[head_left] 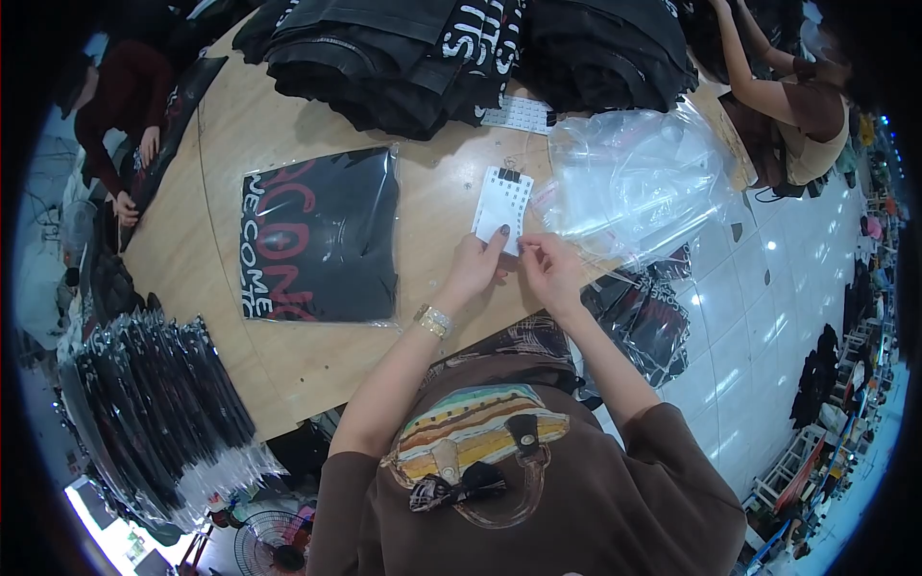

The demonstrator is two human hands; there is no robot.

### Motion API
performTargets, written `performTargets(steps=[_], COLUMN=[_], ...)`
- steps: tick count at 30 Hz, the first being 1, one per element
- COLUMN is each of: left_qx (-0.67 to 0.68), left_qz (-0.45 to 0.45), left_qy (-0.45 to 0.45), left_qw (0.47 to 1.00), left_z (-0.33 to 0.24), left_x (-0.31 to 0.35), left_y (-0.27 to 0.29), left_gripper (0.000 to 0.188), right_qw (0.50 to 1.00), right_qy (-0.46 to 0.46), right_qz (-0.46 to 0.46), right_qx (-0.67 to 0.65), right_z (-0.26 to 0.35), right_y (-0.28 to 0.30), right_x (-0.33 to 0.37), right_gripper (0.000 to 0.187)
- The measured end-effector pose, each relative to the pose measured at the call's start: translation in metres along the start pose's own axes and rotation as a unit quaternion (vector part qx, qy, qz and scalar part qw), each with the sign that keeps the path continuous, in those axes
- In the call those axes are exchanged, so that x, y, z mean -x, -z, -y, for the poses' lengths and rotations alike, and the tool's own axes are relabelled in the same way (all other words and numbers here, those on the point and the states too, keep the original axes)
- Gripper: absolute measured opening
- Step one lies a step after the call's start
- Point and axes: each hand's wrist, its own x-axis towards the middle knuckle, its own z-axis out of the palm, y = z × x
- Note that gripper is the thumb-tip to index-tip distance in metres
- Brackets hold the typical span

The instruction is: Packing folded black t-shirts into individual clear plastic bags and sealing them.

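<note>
A narrow stack of white label sheets (503, 197) with small dark print lies on the wooden table, a black binder clip (509, 176) at its far end. My left hand (473, 267) grips the near end of the stack, thumb on top and fingers underneath. Close beside it, my right hand (551, 273) is closed in a pinch at the stack's lower right corner; what sits between its fingertips is too small to make out. Left of my hands, a folded black garment (331, 235) with red and white lettering lies flat in a transparent bag.
Transparent plastic bags (639, 182) are heaped at the right. Piles of black garments (365, 62) stand along the far side, with another printed sheet (519, 113) beneath. Bagged garments (158, 403) form a dense row at lower left; more (639, 322) lie at right. Other people work at both far sides.
</note>
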Motion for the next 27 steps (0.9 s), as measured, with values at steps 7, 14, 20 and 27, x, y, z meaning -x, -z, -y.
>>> performTargets(steps=[7, 14, 20, 27], left_qx=[-0.053, 0.007, -0.043, 0.137], left_qz=[-0.033, -0.029, -0.108, -0.540], left_qy=[-0.080, 0.049, 0.042, 0.034], left_qw=[0.995, 0.998, 0.992, 0.829], left_z=[0.009, -0.008, 0.020, 0.057], left_x=[0.004, 0.038, 0.126, 0.172], left_y=[-0.003, 0.012, 0.084, 0.182], left_gripper=[0.037, 0.036, 0.021, 0.021], right_qw=[0.994, 0.996, 0.950, 0.849], right_qy=[0.056, 0.023, 0.287, 0.431], right_qz=[0.028, 0.007, 0.120, 0.258], right_qx=[0.088, 0.090, 0.037, 0.163], right_z=[-0.003, 0.036, 0.089, 0.095], right_y=[0.000, -0.007, -0.098, -0.193], right_x=[-0.004, -0.025, -0.025, -0.001], right_gripper=[0.011, 0.006, 0.011, 0.010])
